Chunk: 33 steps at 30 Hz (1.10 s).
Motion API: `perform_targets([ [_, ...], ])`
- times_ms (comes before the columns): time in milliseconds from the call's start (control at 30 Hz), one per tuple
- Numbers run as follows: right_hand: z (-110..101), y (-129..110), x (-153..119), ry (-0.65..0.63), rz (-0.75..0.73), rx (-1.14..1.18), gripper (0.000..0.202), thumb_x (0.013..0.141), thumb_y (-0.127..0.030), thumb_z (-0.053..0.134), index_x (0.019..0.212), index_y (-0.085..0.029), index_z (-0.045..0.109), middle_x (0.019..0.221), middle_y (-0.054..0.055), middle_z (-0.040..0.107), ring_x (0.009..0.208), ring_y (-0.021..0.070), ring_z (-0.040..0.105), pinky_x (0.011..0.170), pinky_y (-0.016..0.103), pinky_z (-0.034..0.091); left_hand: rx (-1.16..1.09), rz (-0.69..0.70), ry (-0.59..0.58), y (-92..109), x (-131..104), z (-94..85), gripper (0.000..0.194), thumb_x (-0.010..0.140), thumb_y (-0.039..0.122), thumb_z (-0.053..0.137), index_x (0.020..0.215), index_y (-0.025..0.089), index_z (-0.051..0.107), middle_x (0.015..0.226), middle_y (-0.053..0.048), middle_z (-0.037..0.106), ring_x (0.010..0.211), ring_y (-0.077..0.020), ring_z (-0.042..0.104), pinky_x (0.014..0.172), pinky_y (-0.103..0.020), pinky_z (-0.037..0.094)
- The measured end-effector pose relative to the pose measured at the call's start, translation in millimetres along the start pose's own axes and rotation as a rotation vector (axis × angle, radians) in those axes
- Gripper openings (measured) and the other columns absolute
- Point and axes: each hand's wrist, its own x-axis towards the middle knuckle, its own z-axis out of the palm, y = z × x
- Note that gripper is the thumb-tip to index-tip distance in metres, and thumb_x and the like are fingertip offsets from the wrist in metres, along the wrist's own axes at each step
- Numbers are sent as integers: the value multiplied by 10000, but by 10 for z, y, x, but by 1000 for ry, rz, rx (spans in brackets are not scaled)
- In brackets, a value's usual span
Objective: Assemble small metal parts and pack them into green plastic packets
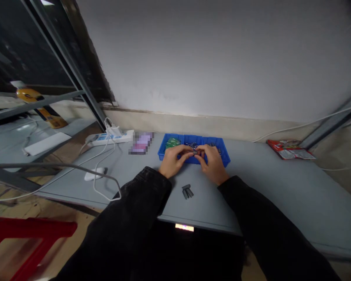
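Gray tabletop (251, 168) under blue three-section tray (193, 136), green pieces (172, 143) leftmost inside

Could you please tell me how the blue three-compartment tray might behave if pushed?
The blue three-compartment tray would probably slide rather than tip, being low and broad. Its straight walls suggest fairly stiff plastic. The loose green pieces inside may shift if it is jolted.

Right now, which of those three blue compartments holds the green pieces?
The left compartment: green pieces show inside it. The middle compartment and the right compartment show small dark or shiny parts instead.
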Motion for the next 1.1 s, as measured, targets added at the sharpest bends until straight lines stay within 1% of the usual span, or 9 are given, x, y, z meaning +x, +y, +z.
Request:
perform_targets([
  [67, 5, 8, 4, -1, -2, 1, 154, 1033, -315, 482, 1040, -202, 587, 941, 65, 675, 881, 228, 612, 809, 376, 403, 4, -1, -21, 2, 2, 0, 152, 944, 285, 673, 1006, 152, 716, 944, -54, 764, 776, -136, 709, 745, -253, 565],
  [200, 24, 33, 8, -9, -2, -11, 233, 1065, -344, 403, 1017, -205, 583, 960, 66, 682, 899, 225, 613, 804, 371, 391, 7, 3, -62, -5, -1, 0, 174, 938, 291, 683, 1041, 151, 703, 908, -48, 758, 709, -125, 688, 709, -252, 554],
  [333, 25, 36, 2, -46, -4, -24, 282, 1077, -338, 364, 957, -208, 584, 917, 52, 677, 876, 216, 608, 791, 366, 372, 33, 16, -51, -15, -9, 2, 152, 941, 278, 678, 1022, 153, 707, 923, -48, 759, 739, -131, 691, 735, -260, 556],
  [533, 5, 0, -5, -19, 8, 6, 182, 1025, -336, 502, 1118, -203, 584, 970, 64, 682, 880, 230, 596, 804, 361, 402, 6, -27, -1, -27, -15, 7, 166, 941, 303, 678, 1003, 153, 714, 887, -49, 761, 729, -138, 701, 711, -257, 557],
  [633, 7, 1, 0, -18, -1, 3, 143, 1026, -309, 497, 1041, -200, 589, 930, 61, 679, 862, 226, 601, 789, 356, 397, -23, -24, -41, -25, -17, 6, 178, 946, 314, 673, 1003, 149, 711, 860, -46, 758, 689, -131, 698, 692, -257, 552],
  [767, 6, 8, 11, -48, -28, -17, 226, 1056, -295, 422, 953, -199, 599, 898, 56, 674, 857, 216, 608, 781, 357, 376, -29, -26, -53, -22, -21, 6, 206, 942, 342, 677, 1011, 150, 708, 847, -46, 755, 686, -134, 700, 695, -261, 555],
  [833, 1, 0, 16, -67, -16, -6, 240, 1061, -301, 409, 975, -204, 610, 923, 57, 685, 878, 215, 615, 800, 362, 383, -28, -30, -50, -22, -22, 5, 206, 945, 343, 674, 1010, 151, 709, 850, -45, 754, 685, -133, 698, 700, -261, 554],
  [933, -13, -17, 20, -37, 15, 34, 189, 1037, -327, 480, 1110, -207, 607, 1003, 65, 703, 910, 223, 622, 833, 366, 412, -31, -43, -48, -22, -20, 4, 200, 947, 335, 670, 1015, 152, 708, 824, -36, 748, 679, -133, 697, 702, -257, 552],
  [1100, -19, -6, 13, -42, 12, 17, 173, 1014, -346, 518, 1017, -207, 621, 880, 60, 677, 826, 231, 599, 786, 362, 420, -29, -43, -40, -24, -18, 3, 176, 945, 317, 674, 984, 149, 708, 818, -35, 745, 663, -129, 690, 680, -246, 538],
])
